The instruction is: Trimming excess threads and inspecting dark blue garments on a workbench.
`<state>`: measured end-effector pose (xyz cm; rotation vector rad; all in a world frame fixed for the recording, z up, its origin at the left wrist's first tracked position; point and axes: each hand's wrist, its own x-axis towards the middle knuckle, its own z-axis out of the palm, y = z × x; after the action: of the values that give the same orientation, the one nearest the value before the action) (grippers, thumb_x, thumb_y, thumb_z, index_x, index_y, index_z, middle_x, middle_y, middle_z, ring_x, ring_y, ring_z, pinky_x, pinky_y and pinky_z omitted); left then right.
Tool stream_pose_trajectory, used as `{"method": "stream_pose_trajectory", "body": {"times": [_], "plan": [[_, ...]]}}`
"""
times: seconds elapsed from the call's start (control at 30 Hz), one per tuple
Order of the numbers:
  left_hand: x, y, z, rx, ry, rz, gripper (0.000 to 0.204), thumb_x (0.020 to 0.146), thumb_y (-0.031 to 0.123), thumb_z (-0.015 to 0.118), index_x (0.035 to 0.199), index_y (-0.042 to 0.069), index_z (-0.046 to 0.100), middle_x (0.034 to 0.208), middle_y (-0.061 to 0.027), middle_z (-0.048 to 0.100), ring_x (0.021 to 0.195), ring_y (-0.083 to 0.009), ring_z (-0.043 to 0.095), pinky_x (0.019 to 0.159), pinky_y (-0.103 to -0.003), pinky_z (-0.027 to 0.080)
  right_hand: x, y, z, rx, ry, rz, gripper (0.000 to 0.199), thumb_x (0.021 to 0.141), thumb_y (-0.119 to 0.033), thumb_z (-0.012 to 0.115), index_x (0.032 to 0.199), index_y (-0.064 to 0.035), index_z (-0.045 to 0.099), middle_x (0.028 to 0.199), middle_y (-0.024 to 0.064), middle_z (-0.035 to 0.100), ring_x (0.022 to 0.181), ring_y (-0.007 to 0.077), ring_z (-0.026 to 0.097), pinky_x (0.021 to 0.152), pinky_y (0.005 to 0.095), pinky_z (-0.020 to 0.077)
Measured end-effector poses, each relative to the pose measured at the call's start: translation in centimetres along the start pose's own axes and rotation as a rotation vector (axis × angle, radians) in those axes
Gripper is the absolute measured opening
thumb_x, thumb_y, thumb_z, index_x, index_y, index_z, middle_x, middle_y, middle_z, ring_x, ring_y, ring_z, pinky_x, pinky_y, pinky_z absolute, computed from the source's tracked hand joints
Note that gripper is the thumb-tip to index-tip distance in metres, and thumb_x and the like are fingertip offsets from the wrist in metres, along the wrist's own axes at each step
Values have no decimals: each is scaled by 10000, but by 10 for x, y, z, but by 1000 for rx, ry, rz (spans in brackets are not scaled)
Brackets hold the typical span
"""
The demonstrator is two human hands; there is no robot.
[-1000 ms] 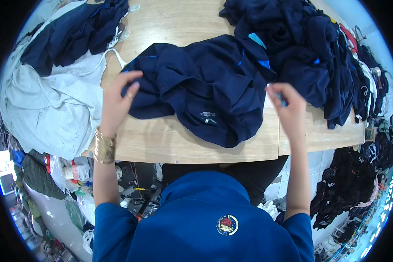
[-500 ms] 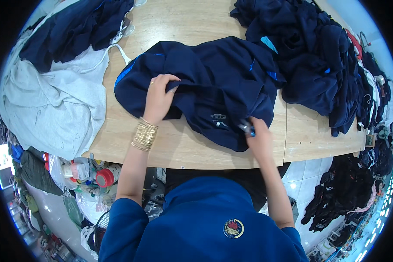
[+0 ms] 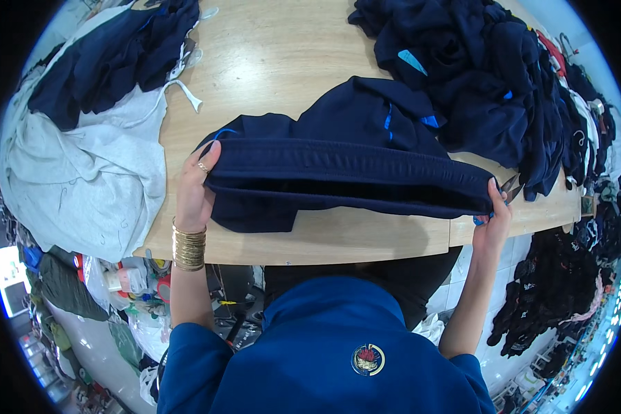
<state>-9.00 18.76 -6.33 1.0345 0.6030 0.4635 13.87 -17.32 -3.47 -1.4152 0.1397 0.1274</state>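
A navy garment with bright blue piping, which looks like a pair of trousers (image 3: 352, 110), lies across the table's near part. Its wide gathered waistband (image 3: 345, 160) is stretched sideways between my hands, and the dark opening shows below the upper edge. My left hand (image 3: 199, 186), with a ring and gold bangles, grips the left end of the waistband between thumb and fingers. At the right end, my right hand (image 3: 493, 215) pinches the waistband. That same hand also keeps small thread snips (image 3: 509, 189), blades pointing up and away; their blue handle is partly covered by the fingers.
A big heap of navy garments (image 3: 462, 90) covers the table's right side. More navy clothes (image 3: 117, 62) lie over light grey cloth (image 3: 83, 172) at left. The wooden table's (image 3: 283, 62) near edge runs before me. Bags and a pile of black clothes (image 3: 548, 290) sit below.
My hands have moved apart, left and right. The garment's waistband, bunched before, is now drawn out between them, and the inner label no longer shows. The snips have moved right with my right hand.
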Motion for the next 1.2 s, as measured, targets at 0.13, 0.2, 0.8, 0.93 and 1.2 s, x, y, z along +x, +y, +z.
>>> {"method": "stream_pose_trajectory", "body": {"times": [0.13, 0.2, 0.8, 0.93, 1.2], "plan": [[-5, 0, -1, 2, -1, 14, 262, 928, 215, 507, 1026, -17, 577, 992, -88, 638, 896, -148, 612, 814, -261, 463, -7, -5, 5, 14, 120, 8, 151, 807, -158, 675, 859, -100, 546, 731, -22, 586, 714, 66, 611, 555, 154, 431], [-8, 3, 8, 26, 30, 16, 260, 927, 218, 508, 1018, -15, 579, 989, -88, 638, 888, -149, 614, 808, -259, 464, -3, -3, -5, 43, 111, 26, 156, 805, -166, 674, 861, -104, 542, 727, -27, 582, 718, 68, 612, 569, 155, 436], [-16, -31, 51, 1466, -52, 620, 118, 805, 140, 627, 881, 51, 625, 885, -95, 520, 786, -265, 531, 723, -325, 428, -20, 32, 20, -26, -156, 39, 175, 857, -172, 632, 959, -42, 575, 695, -16, 564, 518, 68, 507, 492, 197, 401], [-33, -45, 45, 1304, -17, 260, 147, 807, 116, 621, 923, 27, 599, 838, -102, 490, 669, -255, 509, 626, -324, 427, -23, 47, 8, -106, -194, 27, 223, 917, -210, 539, 999, -3, 553, 808, 49, 618, 670, 171, 642, 688, 284, 522], [-36, -40, 26, 173, -97, -279, 186, 894, 114, 534, 1050, 20, 573, 956, -49, 598, 806, -130, 619, 668, -276, 545, -8, 42, -21, 143, -195, 389, 165, 936, -201, 485, 903, -54, 553, 836, 54, 615, 778, 154, 621, 637, 251, 502]]}}
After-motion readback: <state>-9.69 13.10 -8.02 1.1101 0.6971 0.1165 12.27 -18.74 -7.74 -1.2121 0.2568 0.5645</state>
